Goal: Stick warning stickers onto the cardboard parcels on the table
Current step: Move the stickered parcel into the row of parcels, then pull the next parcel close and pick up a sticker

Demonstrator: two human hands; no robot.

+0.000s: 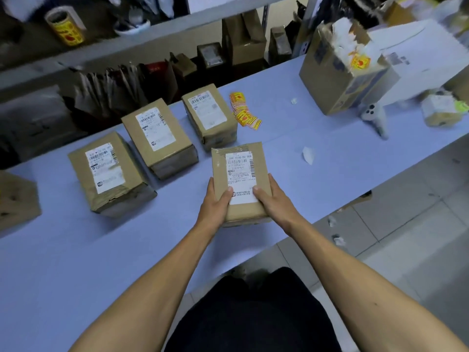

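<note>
Three labelled parcels are lying in a row on the pale blue table, near a yellow sticker strip. Both the left hand and right hand are grasping a fourth parcel by its sides.

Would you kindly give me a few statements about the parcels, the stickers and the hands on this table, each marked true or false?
1. Both hands grip the nearest parcel, the left hand and the right hand at its sides. True.
2. Three other sealed parcels lie in a row on the table, behind and to the left of the held one. True.
3. The strip of yellow warning stickers lies on top of the held parcel. False: it lies on the table, right of the farthest parcel in the row.
4. The held parcel bears a yellow sticker. False: only a white shipping label shows on it.
5. A roll of yellow stickers sits on the shelf. True.
</note>
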